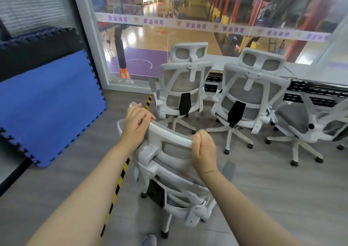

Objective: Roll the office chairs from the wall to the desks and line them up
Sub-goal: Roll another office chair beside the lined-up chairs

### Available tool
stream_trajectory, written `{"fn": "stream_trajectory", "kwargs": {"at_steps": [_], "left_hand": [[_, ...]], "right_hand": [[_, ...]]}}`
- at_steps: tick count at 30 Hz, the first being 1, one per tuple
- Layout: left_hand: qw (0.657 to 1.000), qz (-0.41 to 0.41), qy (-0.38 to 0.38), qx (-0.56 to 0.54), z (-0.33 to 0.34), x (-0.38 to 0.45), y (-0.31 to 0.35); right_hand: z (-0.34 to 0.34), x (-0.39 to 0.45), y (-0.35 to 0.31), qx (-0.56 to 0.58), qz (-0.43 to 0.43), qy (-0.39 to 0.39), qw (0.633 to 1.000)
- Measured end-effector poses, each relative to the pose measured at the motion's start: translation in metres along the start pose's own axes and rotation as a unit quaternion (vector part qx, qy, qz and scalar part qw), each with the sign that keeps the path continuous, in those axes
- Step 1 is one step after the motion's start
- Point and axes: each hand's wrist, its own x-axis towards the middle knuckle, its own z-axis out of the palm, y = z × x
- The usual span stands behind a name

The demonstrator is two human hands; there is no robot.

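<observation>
A white mesh office chair (175,172) stands right in front of me, its back toward me. My left hand (136,125) grips the left end of its headrest frame, and my right hand (204,151) grips the right end. Beyond it two matching white chairs stand side by side facing the glass wall: one (181,87) at centre, another (248,93) to its right. A further white chair (305,125) sits at the far right, turned sideways and partly cut off by the frame edge. No desk is in view.
Blue and black foam mats (50,102) lean against the left wall. A yellow-and-black tape line (120,178) runs along the grey floor. A glass wall (188,27) ahead overlooks a basketball court. Open floor lies to the right of the held chair.
</observation>
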Motion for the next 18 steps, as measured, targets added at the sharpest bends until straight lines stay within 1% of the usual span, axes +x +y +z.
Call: {"fn": "stream_trajectory", "kwargs": {"at_steps": [3, 6, 11, 15, 18], "left_hand": [[1.000, 0.017, -0.010, -0.003, 0.008, 0.041, -0.023], [0.998, 0.031, -0.045, 0.001, 0.011, 0.078, -0.042], [0.997, 0.061, -0.047, 0.014, 0.022, 0.120, -0.060], [0.995, 0.076, -0.057, 0.025, 0.023, 0.138, -0.066], [0.991, 0.080, -0.072, 0.085, 0.022, 0.141, -0.058]], "right_hand": [[0.020, 0.035, 0.010, -0.002, 0.012, 0.036, 0.999], [0.037, 0.067, 0.016, -0.009, 0.028, 0.063, 0.998], [0.055, 0.103, 0.026, -0.004, 0.062, 0.096, 0.993], [0.061, 0.117, 0.028, -0.005, 0.074, 0.093, 0.993], [0.057, 0.118, 0.028, 0.004, 0.088, 0.070, 0.994]]}}
